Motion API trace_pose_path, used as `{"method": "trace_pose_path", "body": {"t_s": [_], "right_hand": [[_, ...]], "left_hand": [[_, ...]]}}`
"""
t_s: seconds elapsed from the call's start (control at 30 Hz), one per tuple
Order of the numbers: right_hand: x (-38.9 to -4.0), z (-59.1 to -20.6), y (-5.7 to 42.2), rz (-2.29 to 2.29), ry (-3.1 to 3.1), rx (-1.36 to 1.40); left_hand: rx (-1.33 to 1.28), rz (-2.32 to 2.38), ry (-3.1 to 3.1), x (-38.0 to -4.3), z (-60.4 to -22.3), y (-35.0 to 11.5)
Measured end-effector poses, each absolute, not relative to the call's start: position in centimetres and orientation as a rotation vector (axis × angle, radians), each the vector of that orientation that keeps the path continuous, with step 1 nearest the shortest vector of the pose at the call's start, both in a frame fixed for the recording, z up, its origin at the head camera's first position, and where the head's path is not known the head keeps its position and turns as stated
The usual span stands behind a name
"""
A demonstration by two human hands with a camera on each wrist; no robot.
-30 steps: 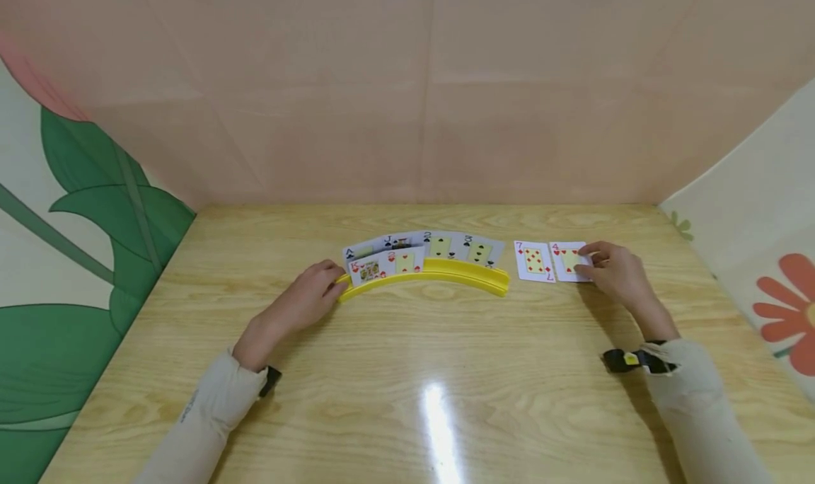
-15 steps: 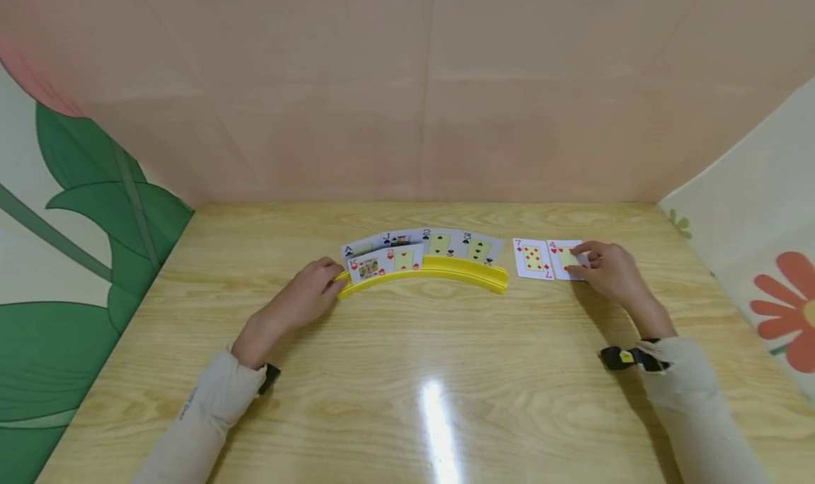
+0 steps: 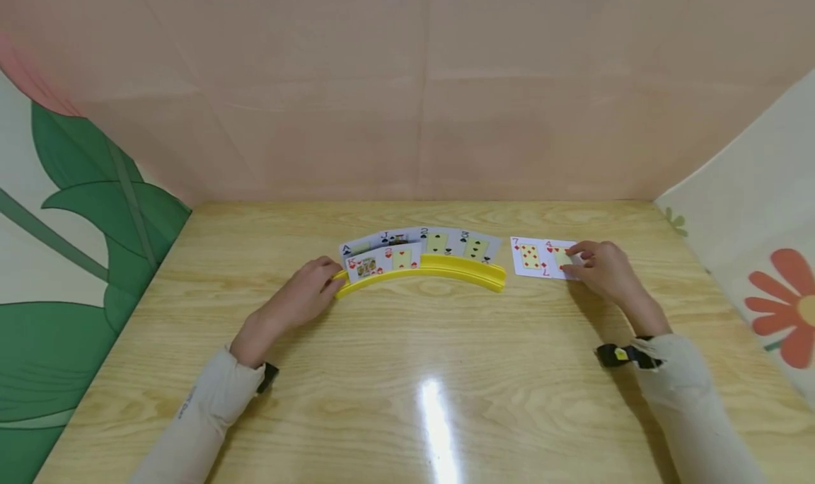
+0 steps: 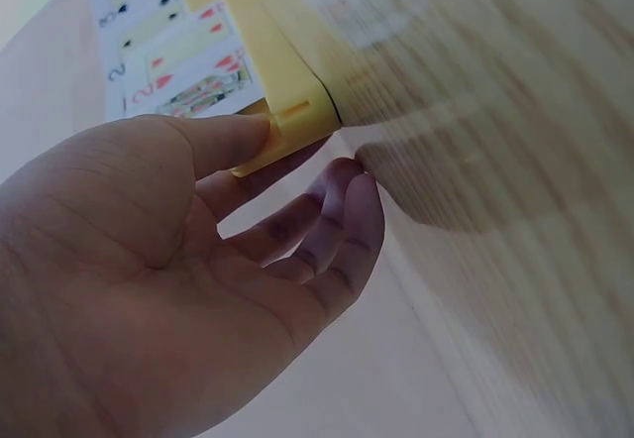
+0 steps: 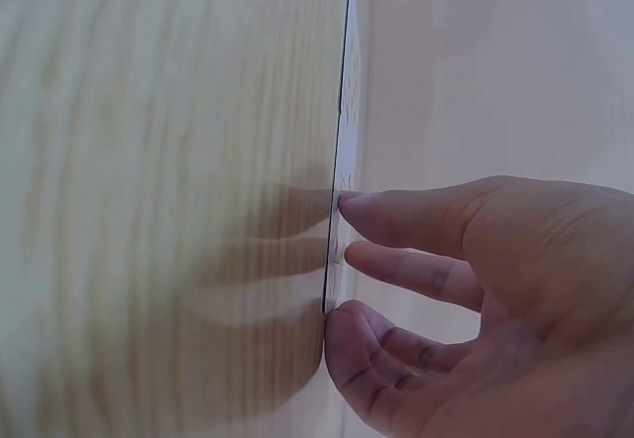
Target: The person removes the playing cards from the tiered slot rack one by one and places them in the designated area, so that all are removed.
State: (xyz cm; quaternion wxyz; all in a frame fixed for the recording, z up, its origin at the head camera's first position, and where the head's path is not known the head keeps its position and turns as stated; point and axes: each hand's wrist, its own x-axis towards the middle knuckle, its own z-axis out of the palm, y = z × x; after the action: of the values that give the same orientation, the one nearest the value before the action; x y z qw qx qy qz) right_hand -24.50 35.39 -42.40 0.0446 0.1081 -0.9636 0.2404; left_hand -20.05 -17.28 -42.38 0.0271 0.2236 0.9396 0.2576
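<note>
A curved yellow card holder stands on the table with playing cards in two rows. In front are a red king and a red two; behind them stand an ace, a jack, a two and a three of black suit. My left hand pinches the holder's left end between thumb and fingers. On the right, a seven of diamonds and a red four lie face up side by side. The thumb and index fingertip of my right hand press on the four, partly covering it.
The wooden table meets a pinkish back wall. Patterned side walls rise to the left and right. A bright light reflection shows on the tabletop near the front.
My right hand has slid slightly left with the four, and the narrow gap between it and the seven has closed. My left hand stays on the holder's end.
</note>
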Motion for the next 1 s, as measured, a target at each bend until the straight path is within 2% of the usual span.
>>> {"method": "trace_pose_path", "body": {"t_s": [0.33,1.0], "right_hand": [[-24.3,-41.7,34.5,0.725,-2.852,0.321],[-22.3,-35.8,27.8,0.927,-2.692,0.433]], "left_hand": [[0.679,0.789,2.899,-19.9,-42.3,-17.3],[0.667,0.776,2.903,-20.3,-42.7,-17.4]]}}
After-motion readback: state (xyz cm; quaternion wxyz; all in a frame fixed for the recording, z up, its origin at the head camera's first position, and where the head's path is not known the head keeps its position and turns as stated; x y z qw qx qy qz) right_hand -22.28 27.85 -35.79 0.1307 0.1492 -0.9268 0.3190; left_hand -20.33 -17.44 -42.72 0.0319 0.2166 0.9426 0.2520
